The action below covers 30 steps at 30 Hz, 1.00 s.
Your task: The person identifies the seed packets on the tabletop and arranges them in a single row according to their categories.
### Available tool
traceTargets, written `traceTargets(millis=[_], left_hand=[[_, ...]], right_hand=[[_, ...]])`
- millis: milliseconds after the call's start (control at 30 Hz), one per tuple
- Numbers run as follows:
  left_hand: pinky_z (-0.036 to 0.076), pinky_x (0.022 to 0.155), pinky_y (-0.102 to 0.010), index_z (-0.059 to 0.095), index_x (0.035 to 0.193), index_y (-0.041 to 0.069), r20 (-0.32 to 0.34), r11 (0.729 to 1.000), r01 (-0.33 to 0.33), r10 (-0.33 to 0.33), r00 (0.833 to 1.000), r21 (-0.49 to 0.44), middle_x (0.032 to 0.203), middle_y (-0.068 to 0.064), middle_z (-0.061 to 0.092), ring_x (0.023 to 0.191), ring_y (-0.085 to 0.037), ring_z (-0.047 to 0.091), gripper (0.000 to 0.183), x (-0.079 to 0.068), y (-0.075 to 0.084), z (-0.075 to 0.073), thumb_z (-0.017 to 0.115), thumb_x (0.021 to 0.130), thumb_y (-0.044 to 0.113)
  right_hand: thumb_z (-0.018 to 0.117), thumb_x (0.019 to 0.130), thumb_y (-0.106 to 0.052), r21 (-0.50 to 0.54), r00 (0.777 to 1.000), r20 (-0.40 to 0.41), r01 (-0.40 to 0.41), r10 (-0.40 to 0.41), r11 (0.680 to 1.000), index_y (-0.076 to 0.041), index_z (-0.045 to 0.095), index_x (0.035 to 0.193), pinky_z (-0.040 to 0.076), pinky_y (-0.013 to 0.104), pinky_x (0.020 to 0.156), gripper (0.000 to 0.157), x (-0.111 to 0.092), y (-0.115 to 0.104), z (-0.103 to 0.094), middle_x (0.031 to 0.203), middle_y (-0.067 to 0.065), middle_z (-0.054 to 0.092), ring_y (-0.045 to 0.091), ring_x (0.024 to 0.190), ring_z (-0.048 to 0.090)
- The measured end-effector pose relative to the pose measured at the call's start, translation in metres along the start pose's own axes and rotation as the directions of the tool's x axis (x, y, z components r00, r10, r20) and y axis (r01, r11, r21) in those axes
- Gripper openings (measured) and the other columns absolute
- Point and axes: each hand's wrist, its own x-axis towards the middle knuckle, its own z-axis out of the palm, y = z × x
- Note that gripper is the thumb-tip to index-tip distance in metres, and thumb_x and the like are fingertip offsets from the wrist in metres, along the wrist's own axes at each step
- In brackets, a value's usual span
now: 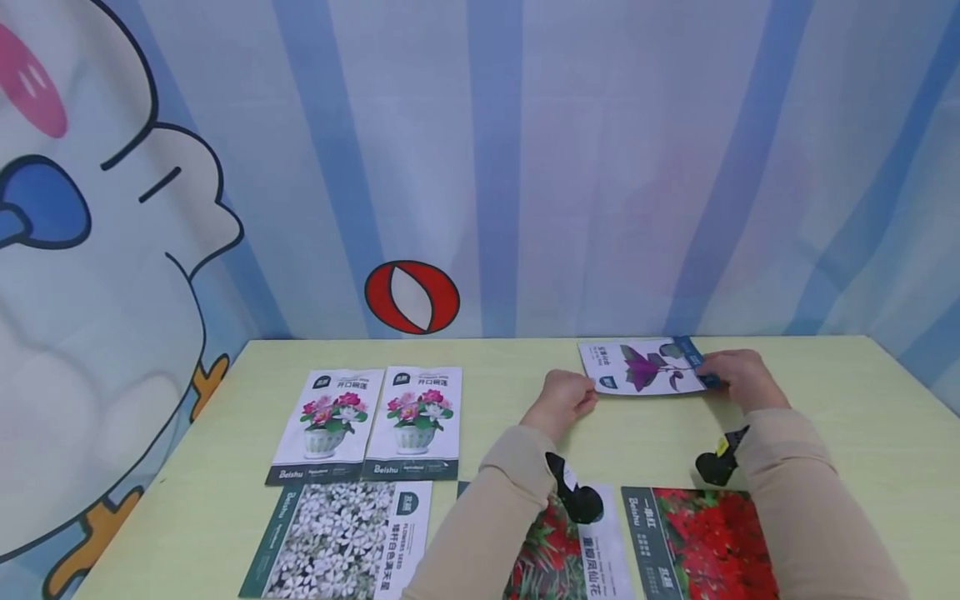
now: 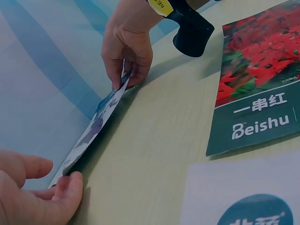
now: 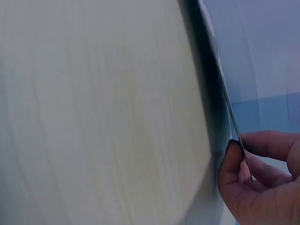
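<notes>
My right hand (image 1: 738,379) pinches the dark blue end of a white seed packet (image 1: 637,367) printed with a purple-leaved plant, near the table's far edge. At the opposite end, my left hand (image 1: 561,402) holds the packet's near corner between thumb and a finger, index finger raised off it. The packet lies sideways and tilts, its near edge lifted over the table with a shadow beneath. In the right wrist view the packet shows edge-on between the right thumb (image 3: 230,164) and fingers.
Two matching flower-bowl packets (image 1: 324,425) stand side by side at left. Below them are a white-flower packet (image 1: 345,537), a red-flower packet (image 1: 547,550) partly under the left sleeve, and another red-flower packet (image 1: 701,542). A printed curtain (image 1: 585,167) hangs behind the table.
</notes>
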Motion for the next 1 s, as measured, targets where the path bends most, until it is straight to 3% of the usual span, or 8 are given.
traceTargets(millis=[67,167,367,400,467,600,800,1000], left_hand=[[0.053,0.056,-0.025,0.059,0.094,-0.007,0.009,0.999,-0.023,0.023,1.0,-0.047,0.077,-0.013,0.06,0.065,-0.018,0.06,0.018,0.004,-0.002,-0.005,0.058,0.077,-0.011],[0.054,0.059,-0.028,0.061,0.1,-0.006,0.018,0.993,-0.012,0.014,1.0,-0.113,0.082,-0.012,0.062,0.069,-0.019,0.06,0.027,0.007,0.001,-0.012,0.061,0.073,-0.011],[0.055,0.075,-0.033,0.048,0.118,-0.012,0.049,0.96,-0.054,0.069,0.996,-0.274,0.097,-0.023,0.057,0.087,-0.026,0.06,0.043,-0.045,0.038,-0.028,0.061,0.077,-0.014],[0.054,0.078,-0.034,0.049,0.117,-0.013,0.044,0.955,-0.056,0.072,0.996,-0.291,0.099,-0.024,0.057,0.09,-0.027,0.06,0.04,-0.061,0.05,-0.031,0.06,0.078,-0.015],[0.054,0.079,-0.034,0.052,0.113,-0.012,0.044,0.94,-0.062,0.081,0.996,-0.336,0.099,-0.025,0.059,0.09,-0.027,0.06,0.037,-0.071,0.062,-0.037,0.061,0.078,-0.013],[0.052,0.082,-0.03,0.053,0.115,-0.014,-0.052,0.939,-0.078,0.064,0.997,-0.334,0.107,-0.025,0.06,0.089,-0.022,0.059,0.032,-0.115,0.096,-0.043,0.056,0.084,-0.009],[0.05,0.076,-0.022,0.053,0.116,-0.014,-0.101,0.903,-0.091,0.053,0.993,-0.421,0.102,-0.02,0.059,0.085,-0.017,0.056,0.031,-0.125,0.111,-0.056,0.055,0.087,-0.005],[0.051,0.078,-0.024,0.051,0.12,-0.013,-0.119,0.875,-0.097,0.045,0.992,-0.475,0.099,-0.016,0.057,0.083,-0.016,0.055,0.036,-0.123,0.116,-0.064,0.055,0.086,-0.003]], right_hand=[[0.056,0.084,0.007,0.072,0.999,0.042,-0.024,0.021,0.997,0.004,0.026,0.143,0.052,0.028,0.074,0.067,0.0,-0.003,0.002,0.134,0.031,0.038,0.024,0.097,0.053],[0.057,0.083,0.011,0.153,0.991,0.125,-0.058,0.039,0.987,0.002,0.022,0.145,0.053,0.023,0.063,0.072,-0.003,-0.009,0.005,0.114,0.023,0.05,0.01,0.069,0.054],[0.059,0.081,0.011,0.242,0.954,0.3,-0.088,0.012,0.966,0.002,0.016,0.147,0.055,0.026,0.068,0.079,-0.013,-0.017,0.011,0.07,0.0,0.059,0.011,0.066,0.059],[0.059,0.082,0.011,0.242,0.943,0.332,-0.086,0.001,0.966,0.002,0.013,0.147,0.055,0.026,0.069,0.08,-0.015,-0.017,0.013,0.072,0.001,0.06,0.011,0.067,0.06],[0.057,0.084,0.01,0.237,0.919,0.393,-0.078,-0.022,0.968,0.003,0.007,0.147,0.055,0.027,0.071,0.081,-0.019,-0.018,0.017,0.076,0.002,0.061,0.012,0.071,0.062],[0.056,0.086,0.007,0.237,0.886,0.461,-0.064,-0.054,0.969,0.004,0.018,0.143,0.055,0.027,0.068,0.068,-0.03,-0.016,0.025,0.079,0.004,0.065,0.016,0.074,0.065],[0.058,0.087,0.003,0.295,0.873,0.479,-0.062,-0.092,0.953,-0.003,0.042,0.116,0.053,0.021,0.058,0.034,-0.047,-0.017,0.04,0.078,0.005,0.068,0.014,0.071,0.065],[0.056,0.088,0.003,0.365,0.881,0.461,-0.076,-0.109,0.928,-0.003,0.037,0.125,0.053,0.019,0.058,0.041,-0.066,-0.021,0.059,0.078,0.003,0.067,0.012,0.071,0.064]])
